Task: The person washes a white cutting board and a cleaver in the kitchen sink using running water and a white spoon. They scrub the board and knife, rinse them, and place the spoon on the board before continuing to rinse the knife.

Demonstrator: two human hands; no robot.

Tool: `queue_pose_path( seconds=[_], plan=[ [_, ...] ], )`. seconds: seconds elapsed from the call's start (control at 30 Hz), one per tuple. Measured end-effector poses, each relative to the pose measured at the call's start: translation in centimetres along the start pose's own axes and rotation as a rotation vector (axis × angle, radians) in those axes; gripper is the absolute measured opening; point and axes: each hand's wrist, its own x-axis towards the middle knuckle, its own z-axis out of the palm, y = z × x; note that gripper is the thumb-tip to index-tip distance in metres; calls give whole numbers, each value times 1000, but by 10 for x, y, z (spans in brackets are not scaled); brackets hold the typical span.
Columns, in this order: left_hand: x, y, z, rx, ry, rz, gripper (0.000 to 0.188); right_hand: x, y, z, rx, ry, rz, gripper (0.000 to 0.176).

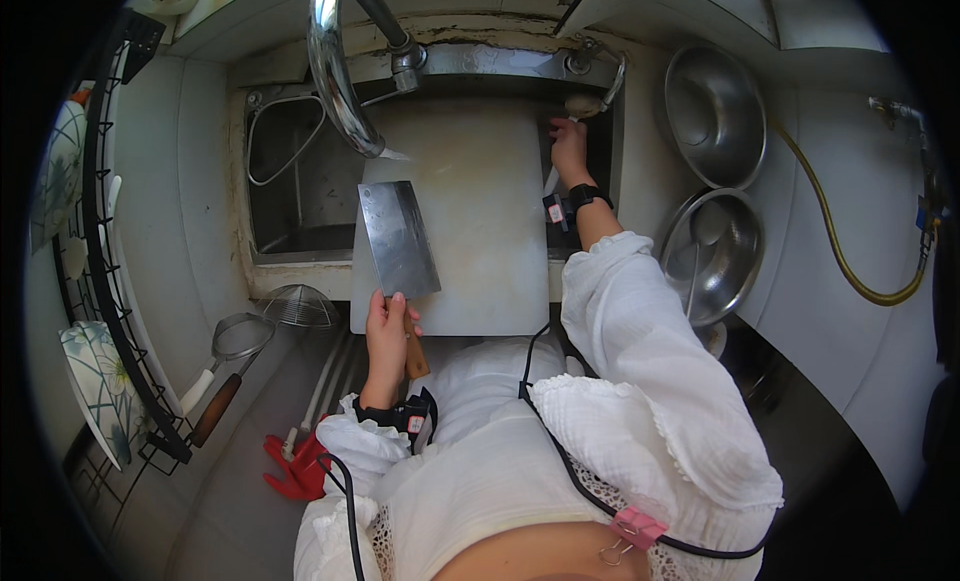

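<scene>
My left hand point(387, 341) grips the wooden handle point(415, 352) of a Chinese cleaver. The broad steel blade point(400, 239) points away from me, over the left side of a large white cutting board point(487, 228) that bridges the sink. Beyond the board's right edge, my right hand point(568, 146) reaches over the sink opening. A brownish rounded object point(583, 105), perhaps a brush, lies just past its fingers, and a white strip shows beneath the hand. Whether those fingers hold anything is unclear. A thin stream of water leaves the curved chrome faucet point(337, 70) above the board.
The left sink basin point(300, 183) has a wire loop at its back. Two steel bowls point(712, 115) stand on the right, the nearer with a ladle point(694, 266). Strainers point(244, 335) and a dish rack point(112, 243) are at left. A red glove point(298, 465) hangs low beside me.
</scene>
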Motion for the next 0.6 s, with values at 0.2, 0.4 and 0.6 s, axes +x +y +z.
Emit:
queue_pose_path(
  seconds=[0.2, 0.4, 0.6],
  plan=[
    [-9, 0, -1, 9, 11, 67, 20, -32, -92, -73, 90, -334, 78, 40],
    [-14, -8, -9, 14, 17, 48, 22, -79, -170, -66, 348, -730, 322, 28],
    [-20, -15, -19, -45, 43, 121, 32, -99, -226, -40, 598, -860, 259, 28]
  ],
)
